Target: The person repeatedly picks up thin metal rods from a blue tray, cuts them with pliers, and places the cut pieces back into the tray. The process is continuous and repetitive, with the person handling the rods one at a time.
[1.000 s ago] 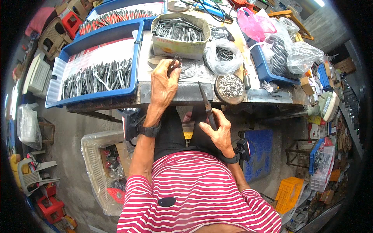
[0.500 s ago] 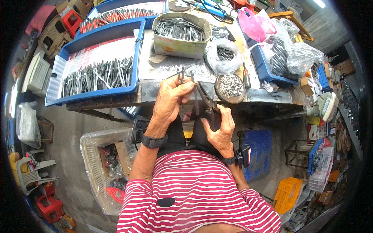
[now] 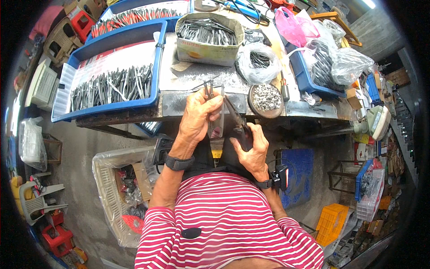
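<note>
We see the left hand (image 3: 197,117) with its grip closed on a small metal part (image 3: 208,89) at the counter (image 3: 188,76) edge, and the right hand (image 3: 251,150) gripping a dark tool (image 3: 236,122) just beside it. Behind sit a blue tray (image 3: 154,67) of metal pieces, a cardboard box (image 3: 206,51) of more, a clear bag (image 3: 257,62) of parts, and a round tin (image 3: 266,99) of small fittings.
</note>
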A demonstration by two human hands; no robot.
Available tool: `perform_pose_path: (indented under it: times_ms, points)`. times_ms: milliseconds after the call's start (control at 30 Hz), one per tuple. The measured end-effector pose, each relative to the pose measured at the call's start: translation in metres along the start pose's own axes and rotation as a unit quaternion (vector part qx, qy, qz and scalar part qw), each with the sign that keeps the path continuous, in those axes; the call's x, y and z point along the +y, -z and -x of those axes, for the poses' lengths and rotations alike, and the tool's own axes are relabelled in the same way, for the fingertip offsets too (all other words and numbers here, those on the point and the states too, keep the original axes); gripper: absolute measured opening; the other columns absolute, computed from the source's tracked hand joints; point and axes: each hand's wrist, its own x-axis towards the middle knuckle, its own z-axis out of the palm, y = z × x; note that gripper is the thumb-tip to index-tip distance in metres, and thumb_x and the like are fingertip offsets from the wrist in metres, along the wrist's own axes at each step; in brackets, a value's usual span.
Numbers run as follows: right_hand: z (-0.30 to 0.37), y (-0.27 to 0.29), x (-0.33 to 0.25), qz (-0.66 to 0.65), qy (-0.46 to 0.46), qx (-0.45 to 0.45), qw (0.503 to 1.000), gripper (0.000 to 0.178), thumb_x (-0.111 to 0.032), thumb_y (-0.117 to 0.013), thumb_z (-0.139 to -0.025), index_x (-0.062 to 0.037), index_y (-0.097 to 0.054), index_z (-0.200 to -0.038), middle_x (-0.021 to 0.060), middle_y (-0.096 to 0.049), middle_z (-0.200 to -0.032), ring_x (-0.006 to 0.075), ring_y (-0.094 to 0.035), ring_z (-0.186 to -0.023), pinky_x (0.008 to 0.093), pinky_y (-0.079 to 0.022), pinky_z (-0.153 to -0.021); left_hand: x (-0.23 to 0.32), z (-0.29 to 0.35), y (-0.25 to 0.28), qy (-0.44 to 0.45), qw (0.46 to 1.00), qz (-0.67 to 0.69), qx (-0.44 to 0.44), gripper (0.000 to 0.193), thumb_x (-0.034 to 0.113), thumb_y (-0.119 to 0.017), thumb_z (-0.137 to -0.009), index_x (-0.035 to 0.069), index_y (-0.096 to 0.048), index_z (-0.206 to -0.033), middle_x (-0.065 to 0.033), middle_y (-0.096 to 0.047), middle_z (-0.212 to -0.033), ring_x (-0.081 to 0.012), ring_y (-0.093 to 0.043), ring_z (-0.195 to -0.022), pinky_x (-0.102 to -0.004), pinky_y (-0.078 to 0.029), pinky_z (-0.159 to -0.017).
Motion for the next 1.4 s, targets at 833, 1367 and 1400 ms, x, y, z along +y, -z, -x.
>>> perform_pose_path:
  times_ms: [833,1367,1400]
  points:
    - [0.007,0.018,0.019,-0.516,-0.351,-0.153,0.766,0.041,-0.028,-0.065,-0.082,0.0048,-0.055,-0.104,0.0035,-0.054,-0.080,0.0089,-0.046,-0.063,0.0222,-0.036,-0.053,-0.005,-0.043,0.006,-0.313,0.676,-0.651,0.145,0.012,0.002,-0.053,-0.084,0.002,-0.052,-0.096,-0.0184,-0.058,-0.080,-0.0362,-0.055,-0.076,-0.0443,-0.043,-0.066]
    - [0.007,0.012,0.017,-0.335,-0.288,-0.187,0.877,0.037,-0.025,-0.070,-0.077,0.0033,-0.059,-0.098,0.0001,-0.051,-0.072,0.0063,-0.043,-0.059,0.0213,-0.034,-0.052,-0.013,-0.088,0.049,-0.211,0.629,-0.748,0.031,0.022,-0.001,-0.056,-0.073,0.003,-0.047,-0.093,-0.0232,-0.055,-0.085,-0.0427,-0.058,-0.079,-0.0497,-0.047,-0.067]
    - [0.006,0.013,0.016,-0.344,-0.271,-0.182,0.880,0.037,-0.025,-0.070,-0.077,0.0032,-0.059,-0.098,0.0000,-0.051,-0.072,0.0062,-0.043,-0.059,0.0213,-0.034,-0.052,-0.013,-0.087,0.048,-0.218,0.629,-0.745,0.044,0.022,-0.001,-0.056,-0.073,0.002,-0.047,-0.092,-0.0227,-0.055,-0.085,-0.0423,-0.058,-0.079,-0.0494,-0.047,-0.067]
